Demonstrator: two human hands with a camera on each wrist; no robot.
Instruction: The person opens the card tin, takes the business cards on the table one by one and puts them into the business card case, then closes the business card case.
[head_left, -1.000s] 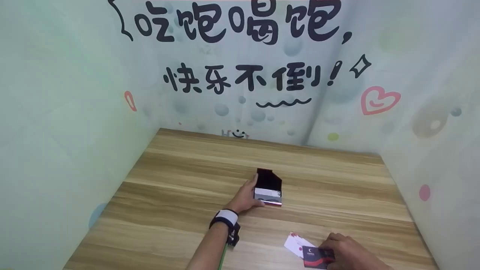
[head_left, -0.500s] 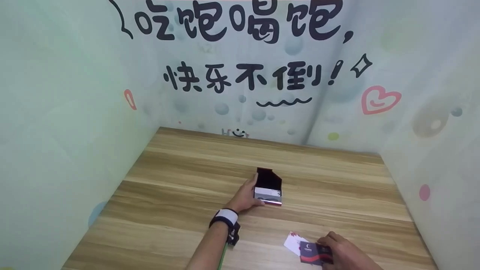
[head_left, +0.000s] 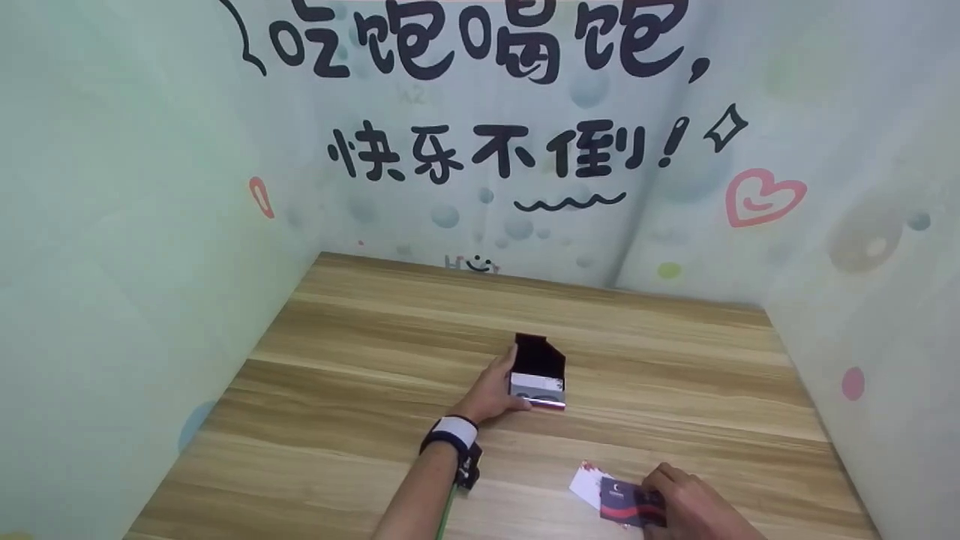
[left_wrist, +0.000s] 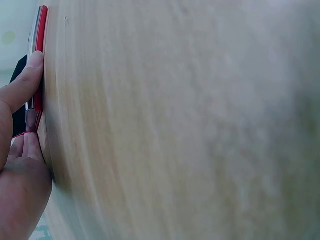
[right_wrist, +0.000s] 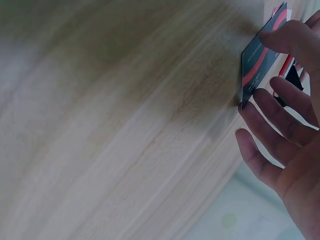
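Observation:
A card case (head_left: 540,364) lies with its flap raised in the middle of the table, black inside, with a red and silver edge and a white card showing. My left hand (head_left: 495,394) grips its left side, thumb along the front edge (left_wrist: 39,30). At the lower right, my right hand (head_left: 690,499) pinches a dark business card (head_left: 626,501) with a red wave between thumb and fingers. That card overlaps a white card (head_left: 586,480) with red marks lying on the table. In the right wrist view the dark card (right_wrist: 260,57) stands tilted, its lower edge close to the wood.
The wood-grain table (head_left: 360,337) is enclosed by printed fabric walls (head_left: 480,225) at the back and both sides. A wrist strap (head_left: 454,433) with a black device sits on the left wrist, a green cord (head_left: 446,514) running along that forearm.
My right hand has shifted slightly up with the dark card, which now covers more of the white card. The left hand and the card case stay put.

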